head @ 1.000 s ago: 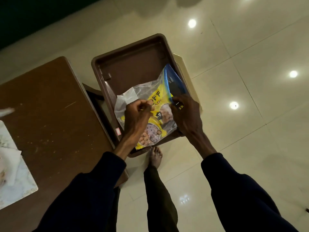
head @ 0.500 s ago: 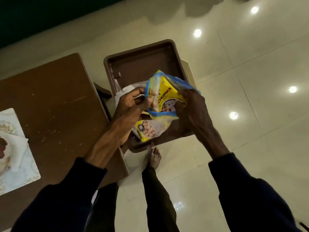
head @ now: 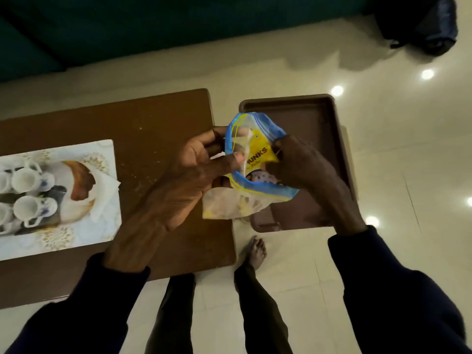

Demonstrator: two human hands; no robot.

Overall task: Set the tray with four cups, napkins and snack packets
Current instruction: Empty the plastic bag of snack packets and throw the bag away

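Both hands hold a clear blue-rimmed plastic bag [head: 251, 159] containing a yellow snack packet [head: 260, 153] above a brown rectangular tray [head: 329, 139]. The left hand [head: 201, 172] pinches the bag's left rim; the right hand [head: 298, 162] grips the right.

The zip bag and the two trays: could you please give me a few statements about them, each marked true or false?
1. Both hands hold the zip bag. True: the left hand grips its left edge and the right hand its right side.
2. The bag's blue-edged mouth is sealed flat. False: it is pulled open, with a yellow snack packet showing inside.
3. The brown tray holds the cups. False: the white cups stand on the patterned tray on the wooden table.
4. The brown tray sits to the right of the table. True.
5. A white napkin lies on the patterned tray. True.
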